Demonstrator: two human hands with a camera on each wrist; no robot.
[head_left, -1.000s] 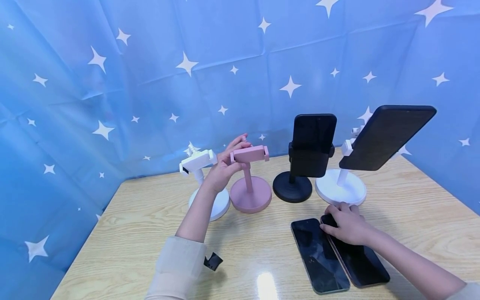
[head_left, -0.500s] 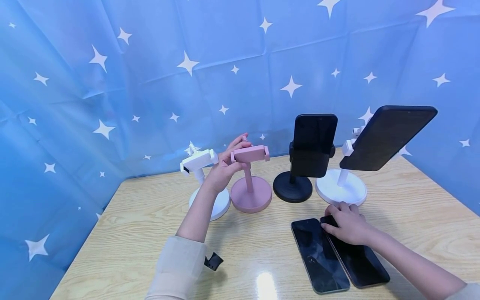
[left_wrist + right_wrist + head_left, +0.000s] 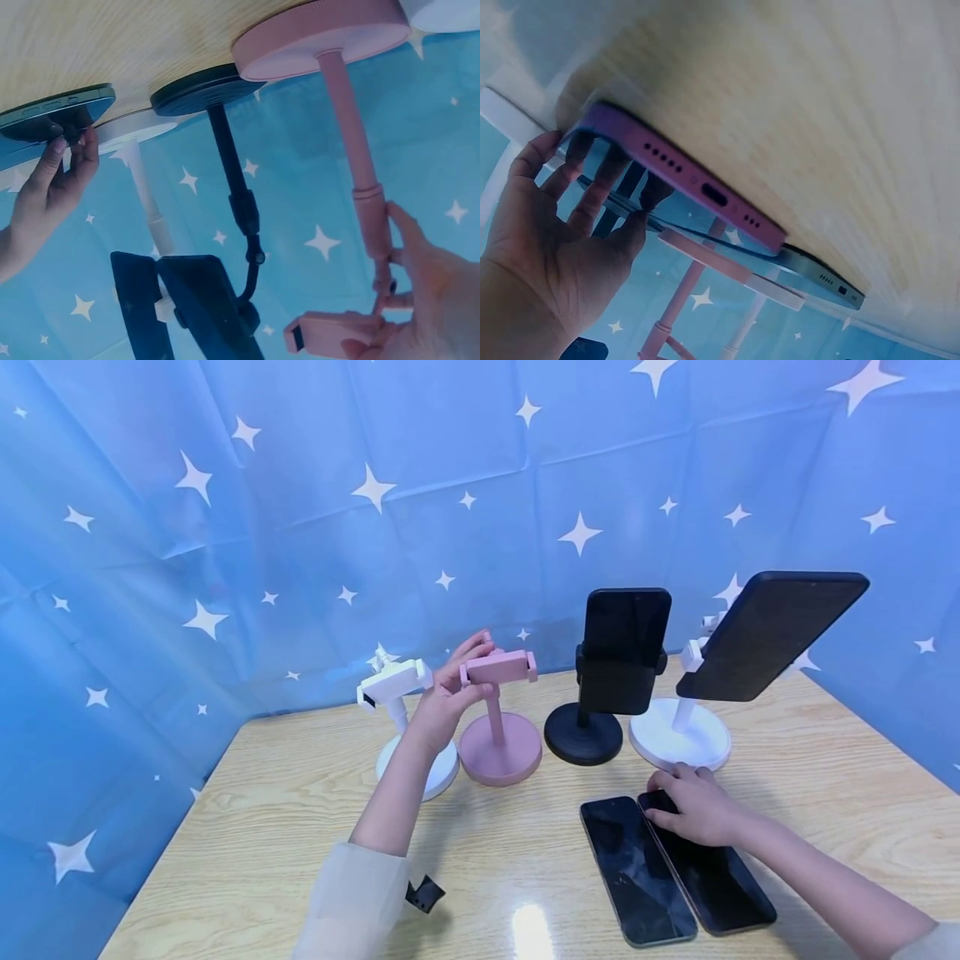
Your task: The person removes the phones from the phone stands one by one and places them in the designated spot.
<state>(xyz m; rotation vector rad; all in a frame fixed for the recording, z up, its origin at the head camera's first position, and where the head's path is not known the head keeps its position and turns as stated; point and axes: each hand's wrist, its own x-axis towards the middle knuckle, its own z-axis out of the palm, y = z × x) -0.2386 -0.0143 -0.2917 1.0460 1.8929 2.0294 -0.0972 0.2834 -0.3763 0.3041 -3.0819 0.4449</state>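
My left hand [image 3: 444, 703] holds the upper part of a pink phone stand [image 3: 501, 753], just behind its clamp. In the left wrist view, thumb and fingers are around the neck joint and clamp [image 3: 341, 334], which holds no phone. My right hand [image 3: 697, 808] grips the far end of a dark smartphone [image 3: 726, 889] lying screen up. Its thumb is at the left edge, the other fingers over the far end and right side. Close along its left lies a second smartphone [image 3: 637, 877] with a greenish frame.
Left of the pink stand is a white phone stand [image 3: 396, 682], partly behind my left forearm. A black stand [image 3: 583, 737] bears a phone [image 3: 627, 647]; a white stand [image 3: 678, 735] bears a tablet [image 3: 776, 635]. A small black piece [image 3: 425, 893] is near my left sleeve. A starry blue curtain [image 3: 300, 510] hangs behind.
Both hands keep their places on the pink stand and the smartphone. Only a very slight shift of the head view shows.
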